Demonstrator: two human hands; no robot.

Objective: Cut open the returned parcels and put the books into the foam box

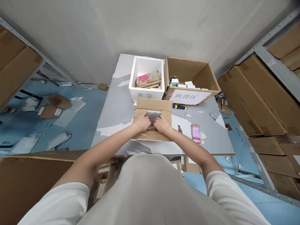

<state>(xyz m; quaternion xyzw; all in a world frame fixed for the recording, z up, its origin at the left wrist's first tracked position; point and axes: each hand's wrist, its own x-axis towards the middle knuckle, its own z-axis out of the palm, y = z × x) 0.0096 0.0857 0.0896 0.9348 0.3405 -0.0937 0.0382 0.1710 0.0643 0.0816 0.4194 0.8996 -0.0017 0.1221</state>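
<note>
A small cardboard box lies on the table in front of me with its flaps folded out. Something grey and flat shows in its opening. My left hand is closed at the left side of that opening, its fingers curled over the inner edge. Opposite it, my right hand is closed in the same way on the right side. The fingertips of both hands are partly hidden inside the box, so whether they also touch the contents cannot be seen.
Behind the box stand a white foam box of books and a large carton holding small boxes. A yellow-black cutter, a red cutter and a phone lie to the right on the table. Shelves with cartons flank both sides.
</note>
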